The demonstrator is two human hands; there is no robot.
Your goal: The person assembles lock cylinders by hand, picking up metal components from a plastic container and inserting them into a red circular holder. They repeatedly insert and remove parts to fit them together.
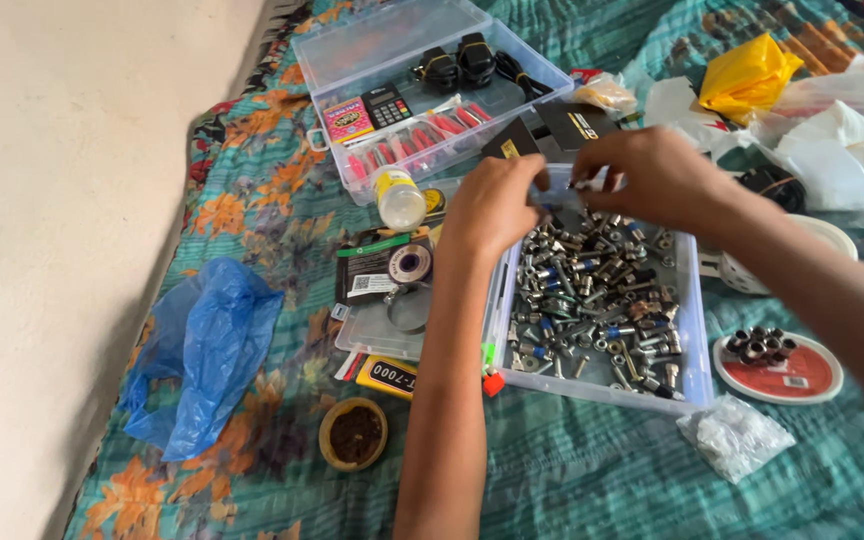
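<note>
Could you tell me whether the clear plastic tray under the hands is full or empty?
Fairly full: the clear plastic tray holds a dense heap of metal bolts and nuts covering most of its floor.

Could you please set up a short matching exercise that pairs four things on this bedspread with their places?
Things:
1. blue plastic bag
2. yellow bag
3. calculator
4. small round tin

Places:
A. inside the clear case at the top
B. far left, near the bedspread's edge
C. top right corner
D. near the bottom, left of the forearm

Pairs: 1-B, 2-C, 3-A, 4-D
</note>
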